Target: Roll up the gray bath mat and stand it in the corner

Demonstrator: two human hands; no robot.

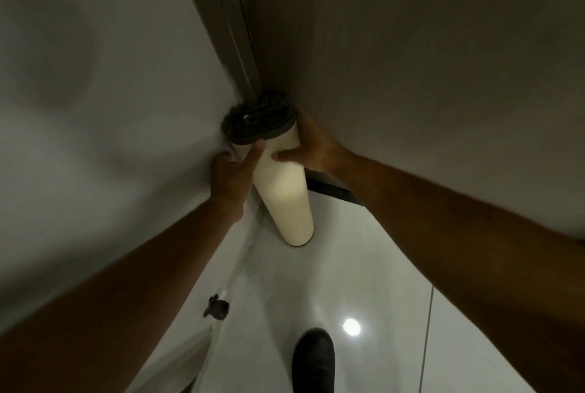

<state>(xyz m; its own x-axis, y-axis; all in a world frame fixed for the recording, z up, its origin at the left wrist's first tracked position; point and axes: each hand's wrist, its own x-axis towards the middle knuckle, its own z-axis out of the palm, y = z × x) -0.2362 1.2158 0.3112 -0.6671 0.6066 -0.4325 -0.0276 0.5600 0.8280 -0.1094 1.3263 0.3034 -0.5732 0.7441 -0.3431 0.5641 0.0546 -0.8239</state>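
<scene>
Both arms reach forward, left hand (232, 175) and right hand (311, 142) clasping the rolled bath mat (281, 183) near its top. It stands on the glossy floor (364, 282) in the corner; a dark shoe (313, 361) is nearer

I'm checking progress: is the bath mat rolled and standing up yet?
Rolled and on end: the mat shows its spiral top, base on the floor, leaning into the corner, both hands gripping.

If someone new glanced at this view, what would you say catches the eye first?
The rolled bath mat stands out: a pale cream cylinder with a dark gray shaggy top, upright in the corner where the white wall meets the brown door. The left hand and right hand clasp it near the top. Lower down, a ceiling light glares off the glossy floor beside a dark shoe.
</scene>
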